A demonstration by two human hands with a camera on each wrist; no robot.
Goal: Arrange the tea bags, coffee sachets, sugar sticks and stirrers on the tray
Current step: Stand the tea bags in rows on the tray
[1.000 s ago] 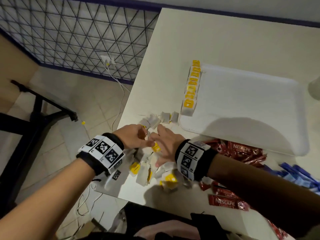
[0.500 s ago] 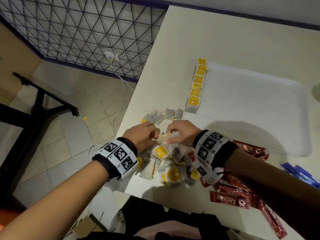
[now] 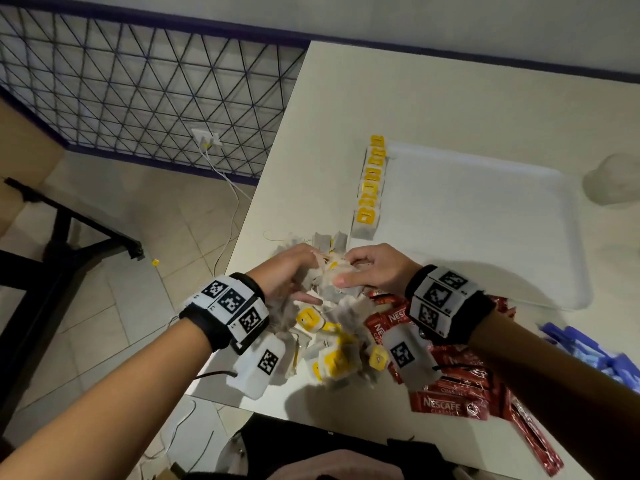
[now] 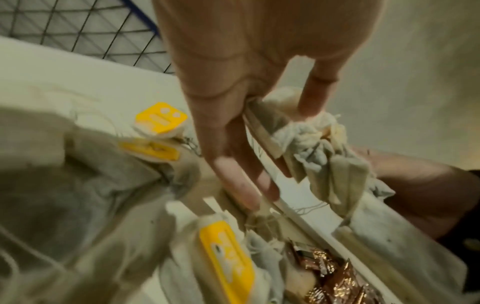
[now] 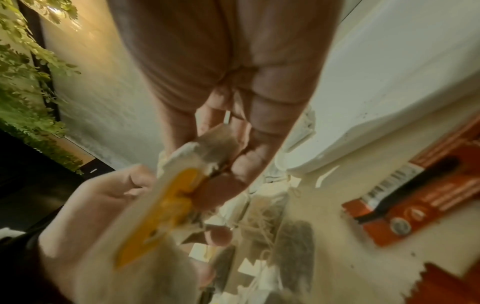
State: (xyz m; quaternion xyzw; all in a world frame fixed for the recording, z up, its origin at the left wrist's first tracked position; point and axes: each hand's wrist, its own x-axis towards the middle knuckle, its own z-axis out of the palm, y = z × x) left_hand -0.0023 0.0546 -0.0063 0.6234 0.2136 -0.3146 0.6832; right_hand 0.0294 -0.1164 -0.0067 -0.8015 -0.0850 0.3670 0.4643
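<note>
A loose pile of tea bags with yellow tags lies at the table's front left corner. Both hands meet above its far side. My left hand grips a tangled clump of tea bags between thumb and fingers. My right hand pinches a tea bag from the same clump, and its yellow tag hangs toward the left hand. The white tray lies just beyond, with a row of tea bags along its left edge. Red coffee sachets and blue sugar sticks lie to the right.
The table's left edge drops to a tiled floor, where a yellow tag lies. A pale round object sits past the tray's right end. A black frame stands at the left, and a wall socket with a cable is behind.
Both hands have drawn together on one clump of tea bags at the far side of the pile. The right hand has turned from palm-down to a pinch.
</note>
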